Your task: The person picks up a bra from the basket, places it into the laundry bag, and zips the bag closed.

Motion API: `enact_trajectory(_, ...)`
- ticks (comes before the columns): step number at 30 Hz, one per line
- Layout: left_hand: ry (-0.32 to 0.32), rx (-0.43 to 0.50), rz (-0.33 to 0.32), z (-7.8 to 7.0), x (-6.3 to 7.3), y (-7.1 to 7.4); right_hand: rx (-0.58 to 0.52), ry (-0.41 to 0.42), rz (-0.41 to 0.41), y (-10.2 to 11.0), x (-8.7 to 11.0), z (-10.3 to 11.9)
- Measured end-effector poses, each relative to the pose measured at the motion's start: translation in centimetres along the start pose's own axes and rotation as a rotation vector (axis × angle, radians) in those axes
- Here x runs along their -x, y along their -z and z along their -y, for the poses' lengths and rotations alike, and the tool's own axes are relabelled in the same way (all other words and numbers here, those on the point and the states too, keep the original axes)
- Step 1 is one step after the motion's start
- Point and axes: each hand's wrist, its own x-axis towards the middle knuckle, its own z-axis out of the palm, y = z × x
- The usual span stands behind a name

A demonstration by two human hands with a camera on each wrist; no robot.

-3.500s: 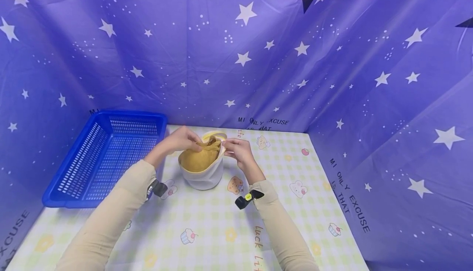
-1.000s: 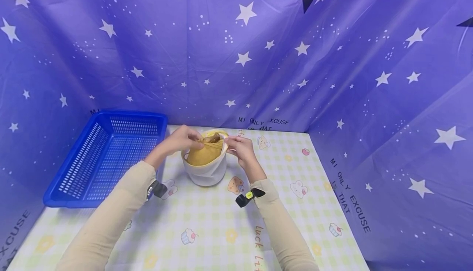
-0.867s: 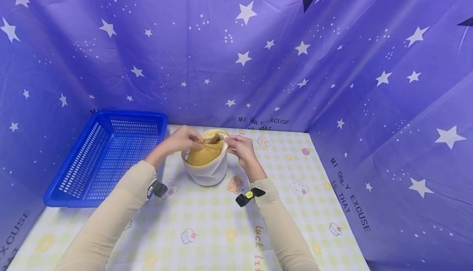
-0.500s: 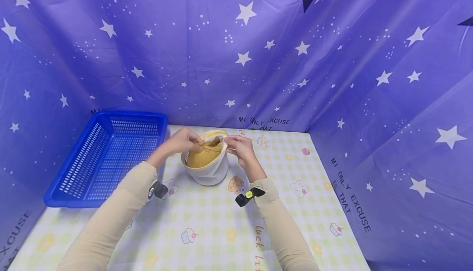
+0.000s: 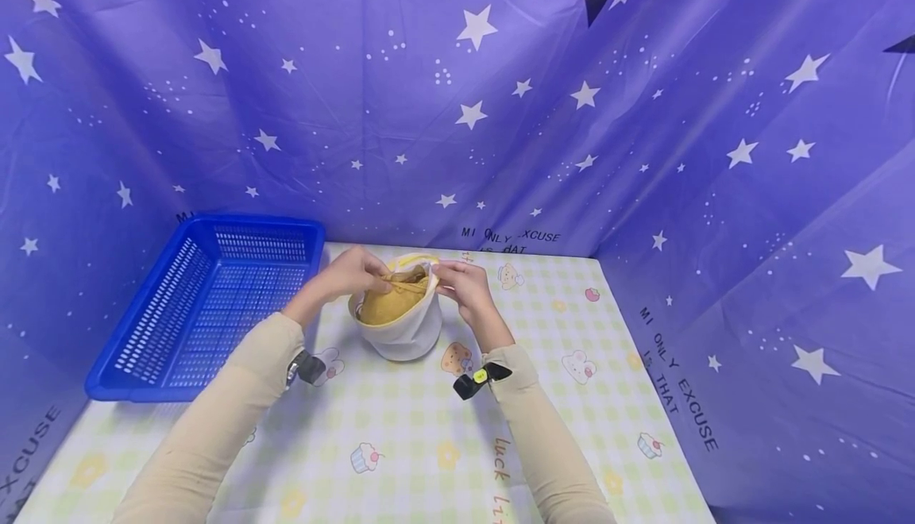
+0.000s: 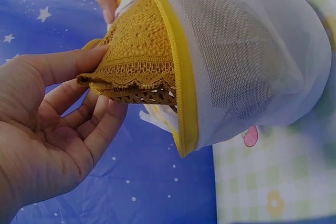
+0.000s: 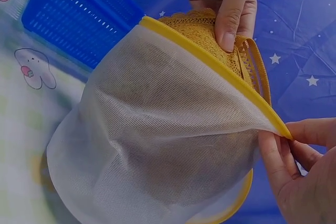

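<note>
A white mesh laundry bag (image 5: pixel 403 340) with a yellow zipper edge (image 7: pixel 210 72) stands on the table with its mouth open. Inside it sits a mustard lace bra (image 6: pixel 139 40), its upper edge sticking out of the mouth; the mesh covers the lower part. My left hand (image 5: pixel 355 271) pinches the bra's lace edge between thumb and fingers, as the left wrist view shows closely. On the other side of the mouth, my right hand (image 5: pixel 465 286) pinches the bag's rim by the yellow zipper.
Left of the bag is a blue plastic basket (image 5: pixel 96 385) with perforated walls. A checked cloth with cartoon prints covers the table (image 5: pixel 407 484). Purple star-patterned curtains (image 5: pixel 400 95) rise at the back and both sides.
Compared with 3.5 s ago, the bag's body has shifted slightly right and its mouth shows more of the yellow edge at the back. Both hands keep their holds, nearly still.
</note>
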Motion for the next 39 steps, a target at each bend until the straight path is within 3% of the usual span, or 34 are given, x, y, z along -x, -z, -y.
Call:
enact_trajectory(13, 0.016, -0.010, 0.025, 0.3, -0.1, -0.1, -0.002, 0.012, 0.013, -0.4, 0.1, 0.4)
enact_trajectory(20, 0.024, -0.032, -0.006, 0.7, -0.2, -0.6, -0.022, 0.010, 0.021, -0.5, 0.0, 0.2)
enact_trajectory(25, -0.001, -0.021, -0.021, 1.0, 0.0, -0.7, -0.020, 0.012, 0.011, -0.3, 0.0, 0.3)
enact_trajectory(31, -0.043, 0.008, 0.016, 1.4, 0.3, -0.4, -0.018, 0.013, 0.006, -0.2, 0.1, 0.2)
enact_trajectory(39, 0.010, 0.043, 0.004, 1.4, 0.3, -0.1, -0.016, 0.011, 0.004, -0.2, 0.2, 0.3)
